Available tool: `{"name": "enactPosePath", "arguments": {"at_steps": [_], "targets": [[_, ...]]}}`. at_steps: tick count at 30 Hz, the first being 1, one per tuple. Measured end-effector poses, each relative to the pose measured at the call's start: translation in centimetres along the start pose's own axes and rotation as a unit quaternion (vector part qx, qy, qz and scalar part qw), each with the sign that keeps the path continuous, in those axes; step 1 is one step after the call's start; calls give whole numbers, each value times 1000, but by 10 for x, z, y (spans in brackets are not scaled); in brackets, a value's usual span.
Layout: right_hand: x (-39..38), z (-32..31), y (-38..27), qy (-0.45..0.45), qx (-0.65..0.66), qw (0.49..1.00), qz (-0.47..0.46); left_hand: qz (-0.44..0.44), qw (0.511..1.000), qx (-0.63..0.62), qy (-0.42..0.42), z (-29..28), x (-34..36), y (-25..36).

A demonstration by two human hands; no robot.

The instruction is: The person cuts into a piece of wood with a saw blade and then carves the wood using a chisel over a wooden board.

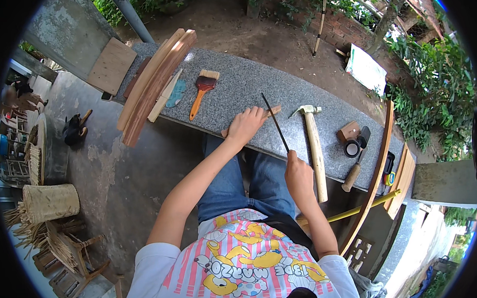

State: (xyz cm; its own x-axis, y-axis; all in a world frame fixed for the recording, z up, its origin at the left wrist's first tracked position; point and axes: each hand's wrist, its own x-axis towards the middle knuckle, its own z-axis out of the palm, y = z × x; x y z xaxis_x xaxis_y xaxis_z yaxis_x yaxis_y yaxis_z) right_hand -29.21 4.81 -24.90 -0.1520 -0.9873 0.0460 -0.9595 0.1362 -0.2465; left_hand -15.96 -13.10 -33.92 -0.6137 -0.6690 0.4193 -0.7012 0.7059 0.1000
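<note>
My left hand (245, 124) is closed on a short wooden strip (272, 112), pressing it down on the grey stone slab. One end of the strip sticks out past my fingers. My right hand (299, 177) grips a long, slim, dark file (275, 120), its blade slanting up and left across the strip's end. Whether blade and wood touch, I cannot tell. Right of the file lies a claw hammer (315, 151) with a pale wooden handle. A paintbrush (202, 92) with an orange handle rests left of my left hand.
Long curved wooden slats (157, 83) lie across the slab's (236, 75) left end. At right are a wooden block (348, 131), a black round container (352, 148), a wooden-handled tool (352, 177), a tape measure (390, 178) and a long curved slat (375, 183). A dog (76, 128) lies at left.
</note>
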Motion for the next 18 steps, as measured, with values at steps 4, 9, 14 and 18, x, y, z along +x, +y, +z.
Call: {"name": "enactPosePath", "arguments": {"at_steps": [4,9,14,18], "targets": [[-17,-7,5,15,31,999,3,7,1000,16,10,-1,-2,-2],[8,17,12,12,41,999,20,5,1000,-6,-8,-3,-1,2],[33,21,9,35,33,999,-11,2,1000,-30,-3,-1,1,-3],[-4,2,8,-1,16,1000,5,11,1000,25,-4,-1,-1,-3]]}}
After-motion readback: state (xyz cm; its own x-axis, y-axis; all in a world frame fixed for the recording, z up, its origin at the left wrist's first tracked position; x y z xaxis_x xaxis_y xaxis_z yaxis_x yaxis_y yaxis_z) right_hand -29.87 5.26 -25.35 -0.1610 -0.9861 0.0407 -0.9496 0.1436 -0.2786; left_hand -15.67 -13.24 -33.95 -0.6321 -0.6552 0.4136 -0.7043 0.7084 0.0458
